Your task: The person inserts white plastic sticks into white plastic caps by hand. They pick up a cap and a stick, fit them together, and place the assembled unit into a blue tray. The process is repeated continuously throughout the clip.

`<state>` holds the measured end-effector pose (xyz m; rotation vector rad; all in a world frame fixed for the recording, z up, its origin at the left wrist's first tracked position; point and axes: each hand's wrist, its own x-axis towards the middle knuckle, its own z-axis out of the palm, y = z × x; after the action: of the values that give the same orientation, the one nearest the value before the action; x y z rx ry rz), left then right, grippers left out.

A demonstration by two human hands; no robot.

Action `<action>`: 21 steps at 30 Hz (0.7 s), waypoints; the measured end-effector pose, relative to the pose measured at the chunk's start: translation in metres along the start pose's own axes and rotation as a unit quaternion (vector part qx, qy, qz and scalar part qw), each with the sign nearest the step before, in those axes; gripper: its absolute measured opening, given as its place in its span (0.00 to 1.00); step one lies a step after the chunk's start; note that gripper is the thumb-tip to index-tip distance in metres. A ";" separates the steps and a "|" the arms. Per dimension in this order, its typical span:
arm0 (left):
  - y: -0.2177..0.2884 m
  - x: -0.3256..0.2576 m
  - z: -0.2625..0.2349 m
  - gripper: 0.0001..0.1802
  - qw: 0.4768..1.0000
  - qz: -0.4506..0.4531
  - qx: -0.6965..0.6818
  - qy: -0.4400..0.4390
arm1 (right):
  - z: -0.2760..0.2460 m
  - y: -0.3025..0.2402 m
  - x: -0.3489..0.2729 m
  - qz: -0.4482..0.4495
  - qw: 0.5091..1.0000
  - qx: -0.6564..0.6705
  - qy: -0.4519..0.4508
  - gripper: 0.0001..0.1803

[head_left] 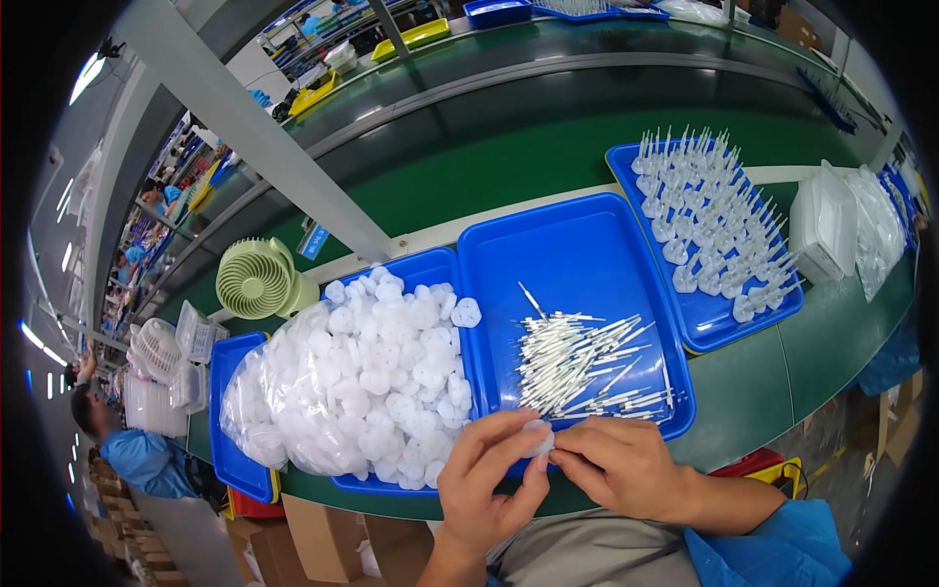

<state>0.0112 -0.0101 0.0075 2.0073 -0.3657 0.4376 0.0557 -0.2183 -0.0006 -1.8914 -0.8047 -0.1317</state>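
My left hand [487, 479] and my right hand [618, 462] meet at the near edge of the table, both pinching one small white round plastic piece [539, 437]. Just beyond them lies a blue tray [577, 245] holding a loose pile of thin white sticks [582, 364]. To its left another blue tray [416, 269] is heaped with white round pieces [401, 362]. A third blue tray [626, 161] at the far right carries rows of assembled white pieces with sticks standing upright [714, 220].
A clear bag of white pieces [269, 401] spills over a blue tray at the left. A pale green fan [256, 279] stands behind it. Clear plastic boxes [827, 223] and bags sit at the far right. A green conveyor [509, 127] runs behind. A person in blue [137, 455] sits at left.
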 end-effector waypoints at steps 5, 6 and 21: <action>-0.004 -0.006 0.004 0.15 0.996 -0.063 -0.066 0.021 | -0.002 0.000 0.000 0.006 1.000 0.003 -0.005 0.12; -0.005 -0.007 0.006 0.14 0.994 -0.066 -0.083 0.036 | -0.002 0.001 -0.001 0.008 1.000 0.002 -0.005 0.12; -0.007 -0.014 0.005 0.08 0.976 -0.147 -0.104 0.125 | -0.030 0.025 0.013 0.033 0.965 -0.230 -0.121 0.09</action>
<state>0.0027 -0.0100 -0.0063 1.7408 0.0424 0.4375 0.0880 -0.2437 -0.0007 -2.4057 -0.9313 -0.0490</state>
